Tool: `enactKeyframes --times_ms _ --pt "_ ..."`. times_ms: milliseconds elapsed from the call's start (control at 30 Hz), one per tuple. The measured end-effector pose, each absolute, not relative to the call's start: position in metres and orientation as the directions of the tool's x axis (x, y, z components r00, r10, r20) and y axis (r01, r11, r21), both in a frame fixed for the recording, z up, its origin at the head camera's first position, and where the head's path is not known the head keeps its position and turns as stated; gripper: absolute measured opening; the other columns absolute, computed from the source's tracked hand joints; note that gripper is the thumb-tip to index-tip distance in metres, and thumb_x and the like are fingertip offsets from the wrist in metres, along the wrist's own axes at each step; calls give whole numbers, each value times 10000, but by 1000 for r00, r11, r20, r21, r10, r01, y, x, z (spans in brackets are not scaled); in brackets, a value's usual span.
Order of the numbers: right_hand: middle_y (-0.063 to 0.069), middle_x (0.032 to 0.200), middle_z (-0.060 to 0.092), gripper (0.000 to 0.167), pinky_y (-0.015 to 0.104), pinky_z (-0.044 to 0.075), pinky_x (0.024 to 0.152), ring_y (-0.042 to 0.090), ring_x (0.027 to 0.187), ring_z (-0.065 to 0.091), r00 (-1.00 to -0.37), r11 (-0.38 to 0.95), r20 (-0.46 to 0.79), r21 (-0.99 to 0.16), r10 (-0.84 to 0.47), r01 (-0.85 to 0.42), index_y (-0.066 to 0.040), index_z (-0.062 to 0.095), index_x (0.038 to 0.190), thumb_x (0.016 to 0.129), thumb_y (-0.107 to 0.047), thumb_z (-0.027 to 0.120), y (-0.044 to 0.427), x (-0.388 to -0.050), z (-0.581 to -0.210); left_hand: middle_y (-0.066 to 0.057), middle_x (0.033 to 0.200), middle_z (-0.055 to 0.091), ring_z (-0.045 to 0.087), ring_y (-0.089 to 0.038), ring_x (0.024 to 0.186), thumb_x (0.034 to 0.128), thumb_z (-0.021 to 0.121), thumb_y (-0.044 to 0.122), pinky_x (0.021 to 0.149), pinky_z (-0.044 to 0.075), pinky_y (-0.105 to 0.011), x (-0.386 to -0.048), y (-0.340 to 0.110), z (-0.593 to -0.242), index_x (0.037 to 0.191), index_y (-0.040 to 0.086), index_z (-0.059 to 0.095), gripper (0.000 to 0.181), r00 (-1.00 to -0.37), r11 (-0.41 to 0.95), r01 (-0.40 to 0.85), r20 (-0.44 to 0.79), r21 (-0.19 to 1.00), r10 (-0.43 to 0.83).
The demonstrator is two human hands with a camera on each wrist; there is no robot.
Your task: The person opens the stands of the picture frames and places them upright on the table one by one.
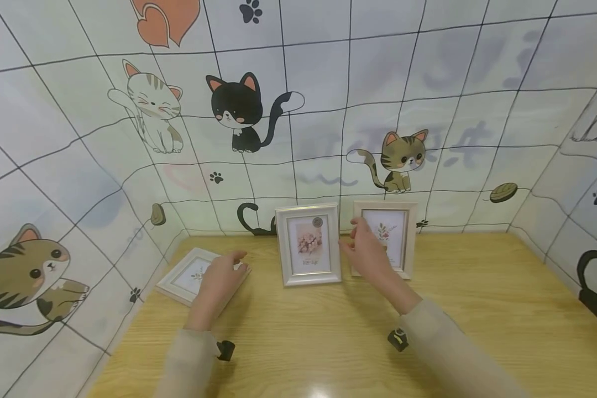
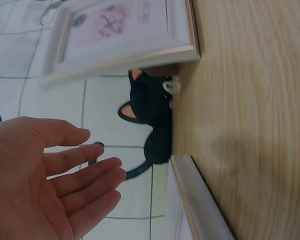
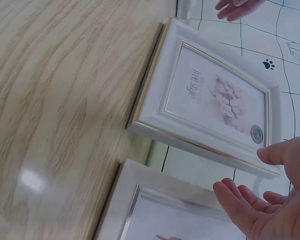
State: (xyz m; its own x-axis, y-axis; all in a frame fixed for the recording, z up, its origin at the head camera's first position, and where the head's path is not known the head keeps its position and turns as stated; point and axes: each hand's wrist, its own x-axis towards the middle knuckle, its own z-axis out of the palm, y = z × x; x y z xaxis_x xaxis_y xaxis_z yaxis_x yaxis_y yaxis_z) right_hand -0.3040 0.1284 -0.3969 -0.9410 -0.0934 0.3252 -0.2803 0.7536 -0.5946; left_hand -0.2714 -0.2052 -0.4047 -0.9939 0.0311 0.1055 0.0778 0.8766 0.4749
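Note:
A white picture frame with gold trim point(image 1: 308, 243) and a pink flower print stands upright against the back wall. To its right stands a cream picture frame point(image 1: 410, 237) with a plant print, partly covered by my right hand point(image 1: 370, 257). That hand's fingers are loosely bent around bare air; in the right wrist view the thumb point(image 3: 277, 152) is close to the white frame's corner, and I cannot tell if they touch. My left hand point(image 1: 221, 284) hovers by a third picture frame point(image 1: 181, 284), lying flat at the left. Its relaxed fingers point(image 2: 92, 192) hold nothing.
Everything sits on a light wooden tabletop point(image 1: 318, 337). Cat-patterned, grid-lined wall covering point(image 1: 323, 127) encloses the back and both sides. Small black devices are worn at the left wrist point(image 1: 225, 350) and the right wrist point(image 1: 398, 339).

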Motion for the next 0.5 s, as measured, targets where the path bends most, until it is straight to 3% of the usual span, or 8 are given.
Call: enactKeyframes --times_ms 133,333,400,500 --pt "132 1036 594 568 317 567 652 270 906 697 -929 756 354 -577 -110 -309 26 392 1380 945 -208 671 140 -297 -395 -222 1319 637 634 -412 1162 992 502 206 908 547 -524 -289 -222 -404 1321 -19 596 409 -999 906 8 49 422 -14" --pt "117 995 599 526 324 547 654 226 852 672 -918 774 373 -538 -137 -334 46 421 1341 943 -192 668 150 -286 -397 -288 1317 608 665 -403 1039 1003 475 238 786 582 -453 -311 -244 -402 1276 -84 602 441 -994 909 -101 -76 406 -76" --pt "113 999 619 523 313 557 652 225 862 687 -923 778 360 -537 -137 -325 42 423 1344 946 -195 665 153 -283 -398 -274 1204 665 665 -370 965 1010 471 252 749 569 -413 -317 -251 -402 1213 -94 632 432 -990 899 -133 -97 418 -101" --pt "118 1005 641 528 303 565 644 230 865 699 -934 778 331 -549 -133 -305 36 421 1354 947 -197 665 155 -279 -400 -189 917 703 628 -263 747 1007 475 255 618 508 -322 -323 -261 -404 997 -86 676 396 -985 873 -169 -101 458 -138"
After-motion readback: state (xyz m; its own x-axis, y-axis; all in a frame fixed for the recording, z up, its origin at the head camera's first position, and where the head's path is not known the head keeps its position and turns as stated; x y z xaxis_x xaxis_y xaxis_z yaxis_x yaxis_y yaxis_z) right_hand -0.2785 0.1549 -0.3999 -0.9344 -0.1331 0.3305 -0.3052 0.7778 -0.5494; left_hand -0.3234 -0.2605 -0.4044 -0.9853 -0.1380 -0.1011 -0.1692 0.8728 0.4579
